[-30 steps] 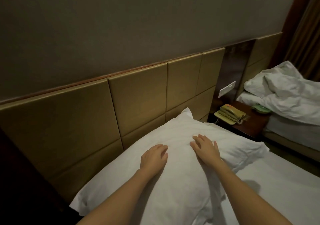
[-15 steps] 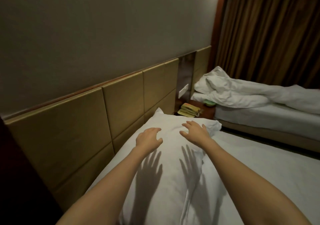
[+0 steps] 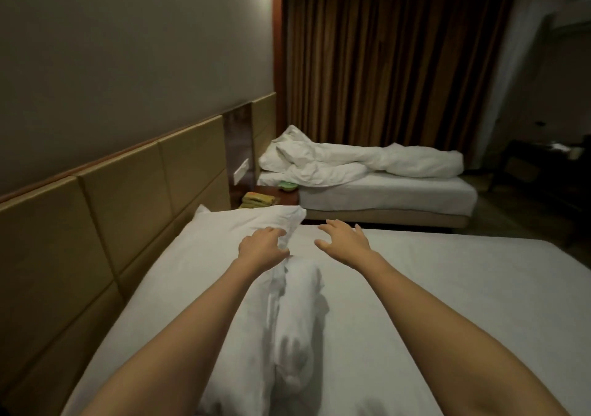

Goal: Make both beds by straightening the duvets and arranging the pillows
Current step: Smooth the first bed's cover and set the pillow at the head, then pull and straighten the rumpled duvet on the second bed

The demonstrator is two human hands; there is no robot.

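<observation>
Pillow (image 3: 224, 255), soft, white and creased, lies along the padded tan headboard (image 3: 128, 198) on my near bed (image 3: 447, 303). My left hand (image 3: 263, 246) rests on it, fingers loosely bent; my right hand (image 3: 343, 241) hovers spread, gripping nothing. Beyond the dark nightstand (image 3: 284, 195), a rumpled duvet (image 3: 367, 164) heaps the far bed (image 3: 399, 196). Earlier both hands lay over the pillow.

White pillow (image 3: 224, 249), brown curtain (image 3: 393, 73)
</observation>
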